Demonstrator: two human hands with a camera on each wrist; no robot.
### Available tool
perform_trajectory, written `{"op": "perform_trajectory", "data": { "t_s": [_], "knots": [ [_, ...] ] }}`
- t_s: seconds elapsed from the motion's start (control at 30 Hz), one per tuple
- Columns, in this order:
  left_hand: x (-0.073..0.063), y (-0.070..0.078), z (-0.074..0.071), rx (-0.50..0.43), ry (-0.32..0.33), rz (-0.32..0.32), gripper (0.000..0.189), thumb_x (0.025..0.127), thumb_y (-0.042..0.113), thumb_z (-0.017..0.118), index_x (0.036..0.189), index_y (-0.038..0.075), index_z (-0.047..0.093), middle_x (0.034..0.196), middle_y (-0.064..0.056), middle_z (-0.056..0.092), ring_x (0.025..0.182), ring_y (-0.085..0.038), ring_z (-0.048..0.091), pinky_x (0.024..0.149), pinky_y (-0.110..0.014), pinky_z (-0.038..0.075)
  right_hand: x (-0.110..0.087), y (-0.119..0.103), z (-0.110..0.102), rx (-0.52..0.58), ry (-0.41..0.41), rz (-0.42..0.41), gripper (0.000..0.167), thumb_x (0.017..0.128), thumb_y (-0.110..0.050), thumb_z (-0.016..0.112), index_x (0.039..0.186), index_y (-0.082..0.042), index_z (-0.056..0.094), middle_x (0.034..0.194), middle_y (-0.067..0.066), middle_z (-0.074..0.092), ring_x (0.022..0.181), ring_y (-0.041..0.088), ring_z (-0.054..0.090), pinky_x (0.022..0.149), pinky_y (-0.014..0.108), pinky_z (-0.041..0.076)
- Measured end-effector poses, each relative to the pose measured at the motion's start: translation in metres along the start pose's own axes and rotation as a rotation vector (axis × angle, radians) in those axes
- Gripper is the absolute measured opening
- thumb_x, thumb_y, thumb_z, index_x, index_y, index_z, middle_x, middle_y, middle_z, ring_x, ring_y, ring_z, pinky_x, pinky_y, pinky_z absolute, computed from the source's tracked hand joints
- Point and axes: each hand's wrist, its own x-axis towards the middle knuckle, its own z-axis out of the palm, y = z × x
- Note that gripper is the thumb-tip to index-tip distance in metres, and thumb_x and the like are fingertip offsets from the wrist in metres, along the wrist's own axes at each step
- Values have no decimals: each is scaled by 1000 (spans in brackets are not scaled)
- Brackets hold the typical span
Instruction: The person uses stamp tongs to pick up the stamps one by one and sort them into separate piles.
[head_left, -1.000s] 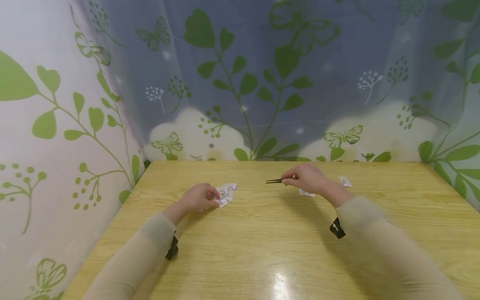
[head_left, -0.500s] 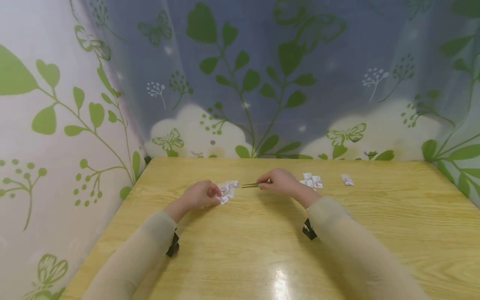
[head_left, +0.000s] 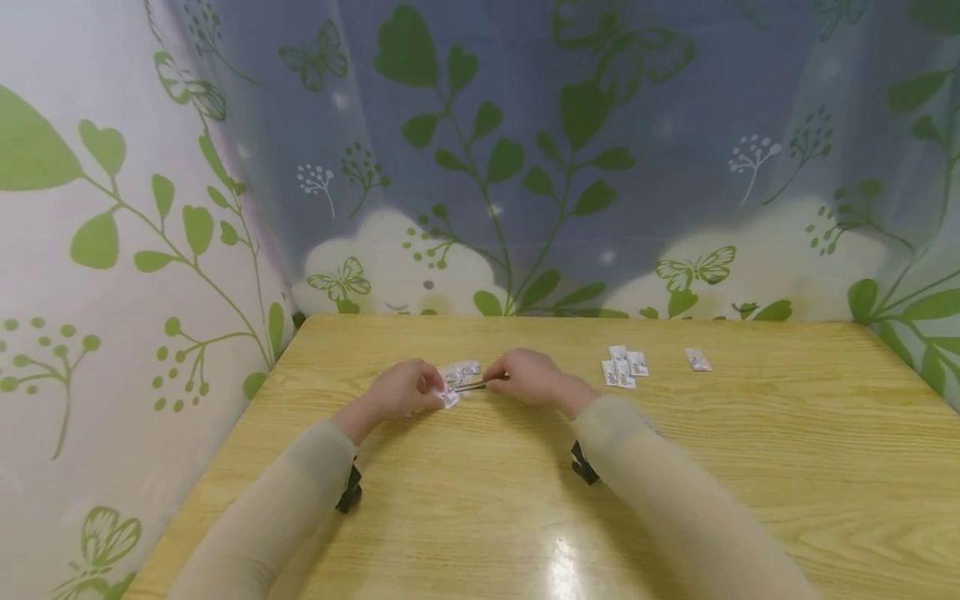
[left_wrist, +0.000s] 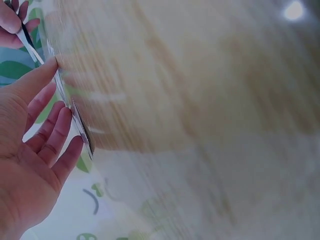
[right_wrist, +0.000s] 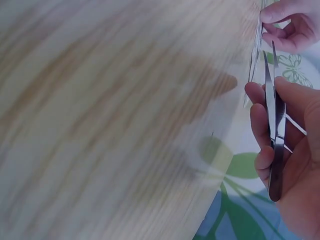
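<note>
My right hand [head_left: 525,375] pinches a pair of metal tweezers [right_wrist: 275,135] between thumb and fingers. The two tweezer arms stand slightly apart, and their tips point left over a loose pile of small, shiny printed packets [head_left: 461,368]. At the pile's left side, my left hand [head_left: 405,389] rests thumb and fingertips on the packets, its fingers spread and only lightly bent. In the left wrist view the packets show edge-on along the fingertips of the left hand [left_wrist: 35,130]. Part of the pile is hidden behind the left fingers.
Right of the pile, several similar packets [head_left: 622,367] lie together on the wooden table [head_left: 480,483]. One single packet [head_left: 697,359] lies farther right. A patterned curtain [head_left: 465,167] hangs behind the table's back edge, and another patterned sheet [head_left: 135,333] hangs on the left.
My right hand has moved left with the tweezers, from beside the right-hand packets to the pile at my left hand. The left hand has stayed in place.
</note>
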Motion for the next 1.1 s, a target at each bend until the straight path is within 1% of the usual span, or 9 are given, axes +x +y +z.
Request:
{"op": "perform_trajectory", "data": {
  "t_s": [0.17,0.27,0.43,0.6,0.77,0.97,1.1],
  "knots": [
    [-1,2,-2,6,5,7,23,80,21,80,94,11,66,91,0,63,85,-18,60,79,-37,49,8,-6,5,-16,8,24,21,96,-23,63,112,-16,73,111,2,70,105,22,63,94,40,46],
    [-2,3,-2,-1,3,9,23,80,20,80,93,11,65,90,-1,63,85,-18,60,78,-37,50,11,-7,5,-37,5,35,19,96,-23,62,109,-16,74,110,1,70,104,21,63,93,41,47],
    [-3,3,-2,-7,10,9,22,80,20,80,92,11,65,88,-1,63,84,-18,60,77,-36,49,14,-9,4,-33,-7,43,15,96,-23,63,102,-18,75,102,-2,71,97,19,64,89,39,48],
    [-3,2,-2,-11,8,-2,21,80,20,80,91,11,65,88,0,63,82,-17,59,75,-35,49,16,-10,3,-33,-13,23,14,95,-21,64,100,-18,76,99,-3,71,93,17,64,86,38,49],
    [-2,3,-2,12,7,5,18,80,21,80,91,12,68,87,0,62,79,-15,57,73,-34,48,16,-13,4,-48,0,-1,12,95,-20,64,98,-17,76,96,-3,71,90,18,64,83,37,50],
    [-3,4,-3,7,3,-1,17,81,22,80,91,12,69,87,0,61,80,-16,57,75,-35,48,17,-14,8,-53,20,10,12,94,-19,65,97,-17,76,99,-2,71,91,18,64,82,38,51],
    [-3,2,-2,16,12,19,17,81,21,79,90,11,69,88,0,62,82,-18,57,78,-37,48,16,-15,9,-53,27,22,12,93,-17,65,95,-17,77,95,-3,71,87,17,63,80,37,51]
  ]
}}
